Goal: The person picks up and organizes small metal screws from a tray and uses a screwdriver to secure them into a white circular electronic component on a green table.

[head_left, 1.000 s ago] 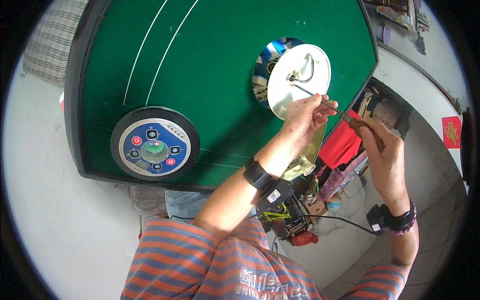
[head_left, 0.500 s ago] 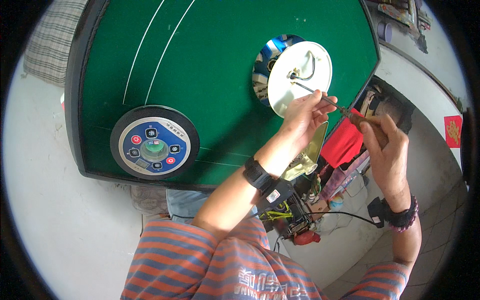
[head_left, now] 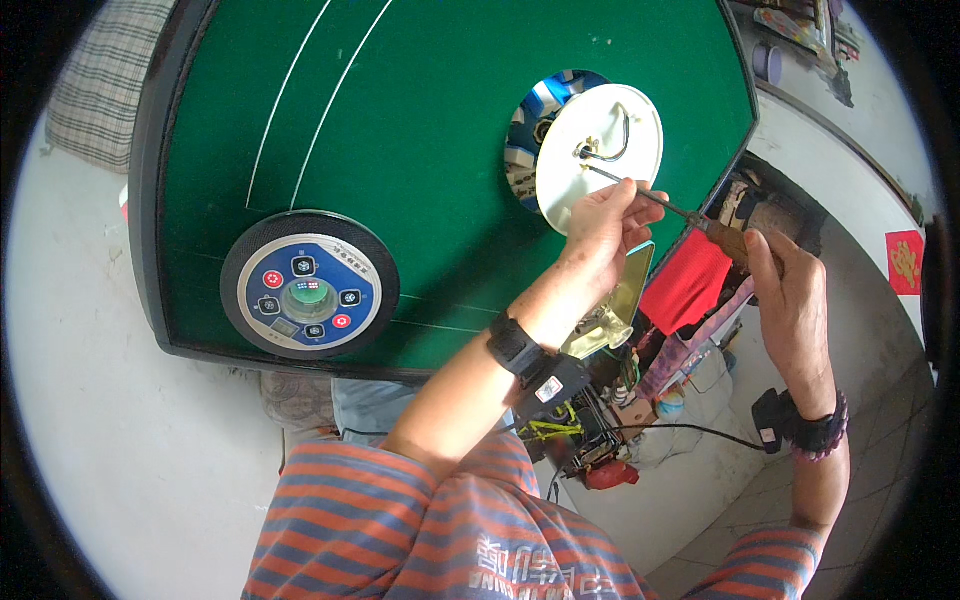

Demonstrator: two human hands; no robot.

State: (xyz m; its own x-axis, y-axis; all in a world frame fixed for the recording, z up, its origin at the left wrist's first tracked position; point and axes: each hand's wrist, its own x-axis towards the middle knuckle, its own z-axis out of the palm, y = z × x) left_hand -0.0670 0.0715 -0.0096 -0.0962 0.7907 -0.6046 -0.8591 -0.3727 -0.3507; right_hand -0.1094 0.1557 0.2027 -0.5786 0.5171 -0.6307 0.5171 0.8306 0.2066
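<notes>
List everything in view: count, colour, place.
Table: one, green, dark rim, centre.
Control panel: one, blue and black, table's left.
Disc: one, white, tilted, overlapping table opening.
Screwdriver: one, brown handle, tip at disc.
Unclear part: one, gold, below disc.
Cloth: one, red, right of table.
Plaid cushion: one, pale, upper left.
Small container: one, purple, upper right.
Wall sheet: one, red and gold, far right.
Clutter: uncountable, mixed colours, below cloth.
Wristbands: two, black, one per arm.
Shirt: one, striped orange and grey, bottom.
Left hand: one, bare, on shaft.
Right hand: one, bare, at handle.

Fisheye head cam looks down on green tbl (head_left: pixel 450 150), fairly near.
</notes>
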